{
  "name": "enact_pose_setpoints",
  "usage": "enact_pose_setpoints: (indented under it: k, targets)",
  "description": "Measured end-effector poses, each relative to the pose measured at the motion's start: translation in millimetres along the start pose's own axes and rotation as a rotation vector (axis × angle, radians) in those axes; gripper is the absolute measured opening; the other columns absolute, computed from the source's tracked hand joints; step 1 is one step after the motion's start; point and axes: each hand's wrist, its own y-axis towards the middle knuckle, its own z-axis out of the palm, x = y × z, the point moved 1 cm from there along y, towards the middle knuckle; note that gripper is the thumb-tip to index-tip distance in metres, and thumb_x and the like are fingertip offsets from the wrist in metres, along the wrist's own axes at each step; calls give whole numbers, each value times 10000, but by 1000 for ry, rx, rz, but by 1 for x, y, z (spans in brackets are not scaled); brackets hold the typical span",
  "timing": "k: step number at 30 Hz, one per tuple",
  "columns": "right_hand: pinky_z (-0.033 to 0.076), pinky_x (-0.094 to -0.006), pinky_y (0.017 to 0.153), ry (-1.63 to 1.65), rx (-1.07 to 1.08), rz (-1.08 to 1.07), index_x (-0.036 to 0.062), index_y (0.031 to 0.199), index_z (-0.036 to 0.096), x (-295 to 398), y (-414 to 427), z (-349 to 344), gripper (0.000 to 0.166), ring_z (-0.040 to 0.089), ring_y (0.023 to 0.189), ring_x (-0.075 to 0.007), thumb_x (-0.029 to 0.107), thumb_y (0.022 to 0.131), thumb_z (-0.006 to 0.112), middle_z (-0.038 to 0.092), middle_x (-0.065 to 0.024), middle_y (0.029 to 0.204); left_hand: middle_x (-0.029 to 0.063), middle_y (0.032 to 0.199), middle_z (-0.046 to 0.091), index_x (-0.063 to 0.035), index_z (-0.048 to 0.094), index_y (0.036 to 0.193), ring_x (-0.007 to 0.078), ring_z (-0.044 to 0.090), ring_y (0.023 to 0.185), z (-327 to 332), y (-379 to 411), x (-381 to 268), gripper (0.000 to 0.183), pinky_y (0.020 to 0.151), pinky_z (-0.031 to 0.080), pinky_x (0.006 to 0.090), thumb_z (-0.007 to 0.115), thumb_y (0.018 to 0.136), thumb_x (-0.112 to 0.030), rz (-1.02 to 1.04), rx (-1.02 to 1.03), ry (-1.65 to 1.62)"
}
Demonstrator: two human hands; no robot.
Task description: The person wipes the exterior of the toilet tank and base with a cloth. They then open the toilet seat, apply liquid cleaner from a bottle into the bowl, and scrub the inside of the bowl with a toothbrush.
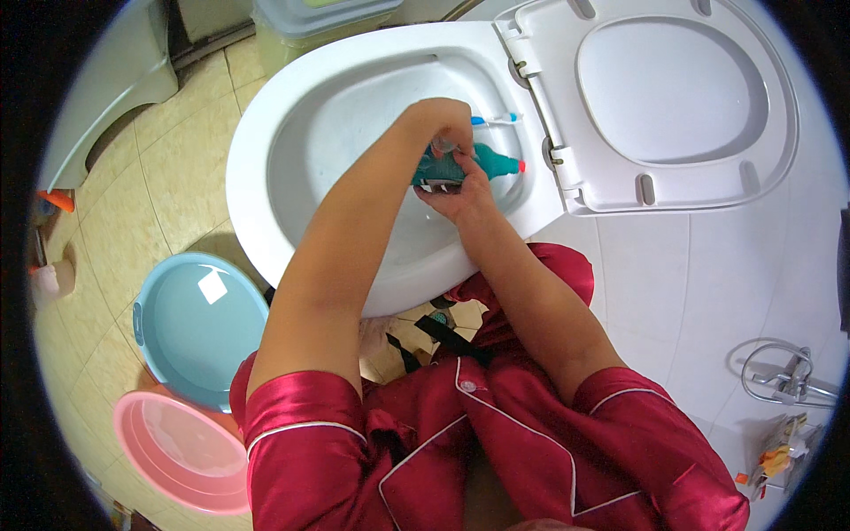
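A teal plastic bottle (495,162) with a red cap lies sideways over the bowl of a white toilet (249,179), its cap towards the hinges. My right hand (465,189) grips the bottle from below, thumb on top. Bent at the wrist, my left hand (451,126) is just above the bottle's body, with a small clear piece beside its fingers. Its fingertips are partly hidden, so its grip is unclear. Beside that hand, a slim blue and white brush-like item (495,120) reaches to the bowl's edge; its other end is hidden.
The raised toilet seat (724,189) is at right. A blue basin (199,332) with liquid and a pink basin (186,458) stand on the tiled floor at left. A lidded tub (282,50) is behind the toilet. A metal shower fitting (790,378) is on the right wall.
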Motion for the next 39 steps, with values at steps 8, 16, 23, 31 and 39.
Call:
enact_pose_setpoints:
  k: [8,16,23,31,39]
  targets:
    - [224,-523,1049,-35,343,6,131,1310,310,3,-3,6,605,263,1289,-328,66,781,597,246,-124,1397,158,781,662,3,664,907,243,598,648,-31,-29,11,489,599,478,359,733,655,-410,-59,79,-20]
    - [235,-447,1033,-93,71,-74,201,1321,309,-13,3,1,656,311,1250,-264,325,789,673,348,-67,1344,163,959,646,-2,644,987,217,658,709,-17,-25,-7,440,646,521,357,690,742,-364,-21,136,3]
    - [315,-399,984,-208,-208,-95,230,1262,359,-14,-5,5,644,403,1153,-234,475,756,674,419,-28,1252,151,950,649,-9,647,973,210,660,690,-5,-20,-15,366,661,534,360,636,786,-324,-135,115,-7]
    - [417,-347,847,-246,-175,-61,223,1240,379,-12,16,-6,622,477,1078,-204,447,749,688,458,-24,1241,132,814,655,-3,664,889,209,655,694,10,-8,-11,234,622,529,354,595,803,-210,-115,156,51]
    - [414,-350,822,24,-159,19,240,1141,432,-9,28,-11,403,504,1002,-163,410,824,611,532,22,1100,133,778,654,-11,665,863,208,646,679,20,8,-18,200,624,525,361,564,806,-174,-57,169,52]
